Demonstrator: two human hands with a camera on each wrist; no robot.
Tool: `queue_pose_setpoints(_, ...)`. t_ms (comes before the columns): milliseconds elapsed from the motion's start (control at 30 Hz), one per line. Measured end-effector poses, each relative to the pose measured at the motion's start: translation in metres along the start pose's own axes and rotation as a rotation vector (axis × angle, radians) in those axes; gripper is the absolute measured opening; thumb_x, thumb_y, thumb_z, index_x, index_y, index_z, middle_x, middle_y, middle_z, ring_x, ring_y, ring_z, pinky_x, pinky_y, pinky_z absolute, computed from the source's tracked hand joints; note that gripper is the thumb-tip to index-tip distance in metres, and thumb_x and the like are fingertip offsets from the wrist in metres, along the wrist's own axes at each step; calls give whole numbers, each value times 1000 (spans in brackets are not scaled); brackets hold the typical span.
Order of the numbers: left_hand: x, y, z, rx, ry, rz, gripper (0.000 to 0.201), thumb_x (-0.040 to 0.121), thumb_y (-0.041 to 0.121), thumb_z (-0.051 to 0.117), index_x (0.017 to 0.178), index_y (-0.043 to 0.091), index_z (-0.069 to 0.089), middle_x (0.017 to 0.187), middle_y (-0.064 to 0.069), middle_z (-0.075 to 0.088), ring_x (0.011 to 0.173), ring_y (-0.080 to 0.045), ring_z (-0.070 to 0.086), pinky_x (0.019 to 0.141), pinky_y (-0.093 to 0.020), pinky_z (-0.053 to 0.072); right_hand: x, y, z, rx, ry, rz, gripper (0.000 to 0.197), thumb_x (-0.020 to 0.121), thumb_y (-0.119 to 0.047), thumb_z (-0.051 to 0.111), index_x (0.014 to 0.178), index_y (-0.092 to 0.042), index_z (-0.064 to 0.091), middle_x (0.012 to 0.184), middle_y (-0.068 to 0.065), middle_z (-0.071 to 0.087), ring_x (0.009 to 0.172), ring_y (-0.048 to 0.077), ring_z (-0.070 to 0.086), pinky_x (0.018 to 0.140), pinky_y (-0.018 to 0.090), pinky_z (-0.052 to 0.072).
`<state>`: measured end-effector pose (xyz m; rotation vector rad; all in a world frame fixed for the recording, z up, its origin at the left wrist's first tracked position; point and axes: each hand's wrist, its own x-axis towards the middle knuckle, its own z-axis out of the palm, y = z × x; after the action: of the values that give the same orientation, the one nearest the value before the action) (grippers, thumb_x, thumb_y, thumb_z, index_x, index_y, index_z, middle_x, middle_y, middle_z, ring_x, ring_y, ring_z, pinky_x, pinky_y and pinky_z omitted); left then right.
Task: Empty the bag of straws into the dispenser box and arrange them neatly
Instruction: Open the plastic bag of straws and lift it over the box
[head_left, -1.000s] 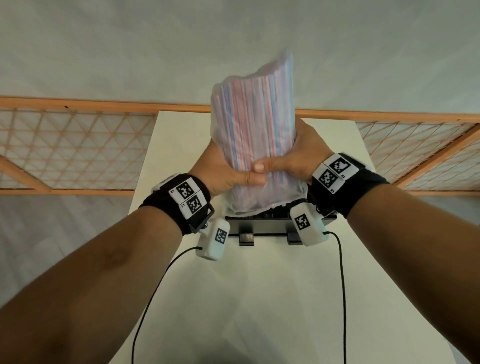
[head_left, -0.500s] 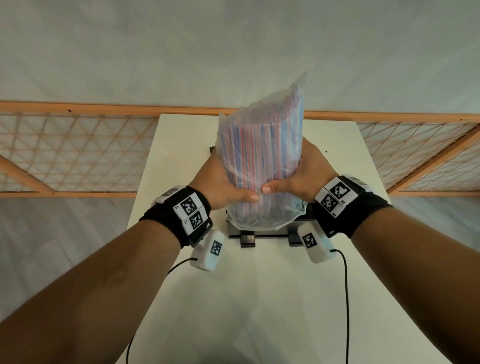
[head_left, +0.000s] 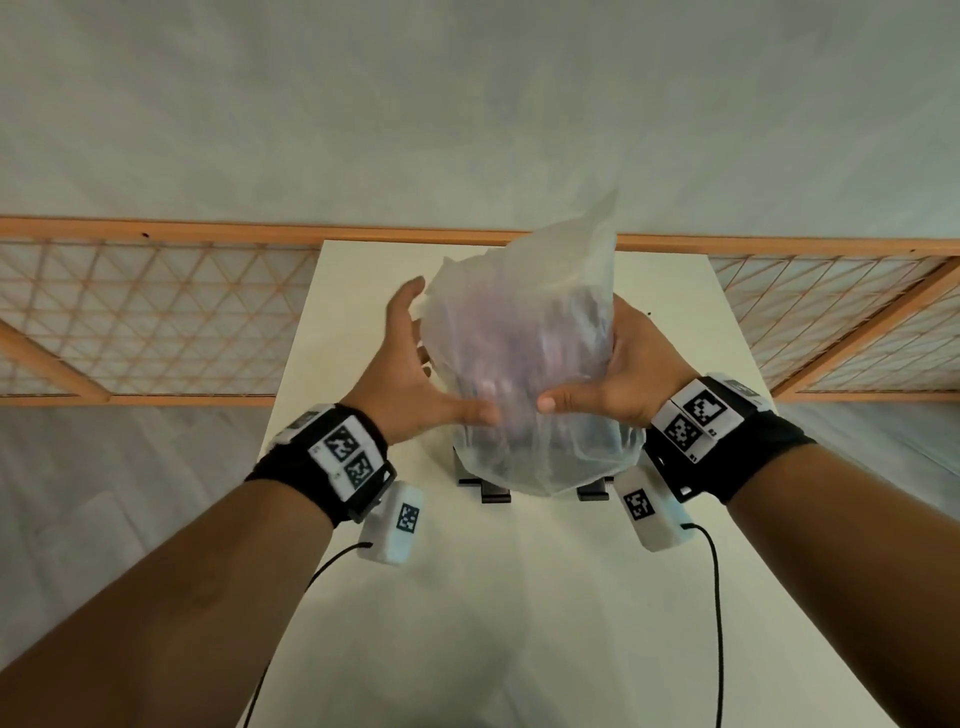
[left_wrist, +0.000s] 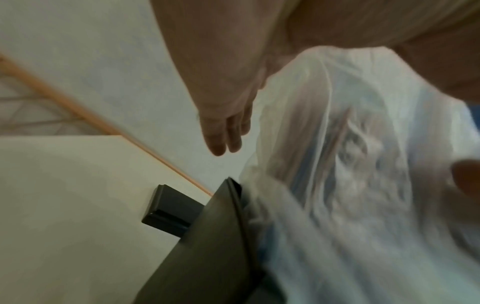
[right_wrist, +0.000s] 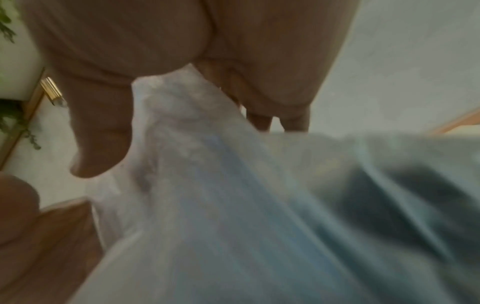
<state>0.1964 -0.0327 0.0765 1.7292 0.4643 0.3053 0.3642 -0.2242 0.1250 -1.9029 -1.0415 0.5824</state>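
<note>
A clear plastic bag of striped straws (head_left: 524, 364) hangs mouth-down over the black dispenser box (head_left: 493, 491), blurred by motion. Its upper part is slack and crumpled, and its lower part covers the box top. My right hand (head_left: 623, 364) grips the bag from the right, thumb in front and fingers behind. My left hand (head_left: 436, 353) is beside the bag on the left with straight, spread fingers; only its thumb touches the plastic. The left wrist view shows the bag (left_wrist: 350, 164) against the box edge (left_wrist: 207, 246). In the right wrist view the bag (right_wrist: 233, 205) fills the frame.
The box stands mid-way along a narrow white table (head_left: 519, 597). A wooden lattice railing (head_left: 156, 322) runs behind and to both sides of it. Two black cables (head_left: 717, 597) trail from the wrist cameras over the near part of the table.
The bag has come down onto the box and its top has gone slack. My left hand has let go and spread its fingers; the right still holds the bag.
</note>
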Motion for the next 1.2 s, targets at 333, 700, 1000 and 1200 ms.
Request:
queue_pose_setpoints(333,-12,47,-16,-62,111,104,75,54,41,90,103,-5,55,97,-10,71,93,-27,71,87,-62,57,-4,-17,-24,193,36,-92,73,59,-31,92,122,-16,59,118,0,69,111,17,67,91,43,56)
queue_pose_setpoints(700,-8,75,-26,-276,129,204,97,48,51,97,124,27,42,118,4,64,98,-8,68,85,-30,56,8,-44,-38,179,200,-225,17,91,-15,67,103,-4,68,97,12,75,88,27,74,76,48,60)
queue_pose_setpoints(1000,14,41,6,-395,-92,-1,133,33,69,92,142,8,49,124,-2,71,124,-23,64,106,-42,50,17,-48,-30,166,148,-134,11,93,-18,61,101,-12,66,98,8,76,88,25,74,81,52,58)
queue_pose_setpoints(1200,22,23,17,-298,-145,-42,97,29,70,94,111,26,66,106,8,78,111,-12,70,110,-43,47,30,-59,-36,72,110,-116,14,95,-22,60,97,-9,63,97,6,75,81,29,74,79,57,57)
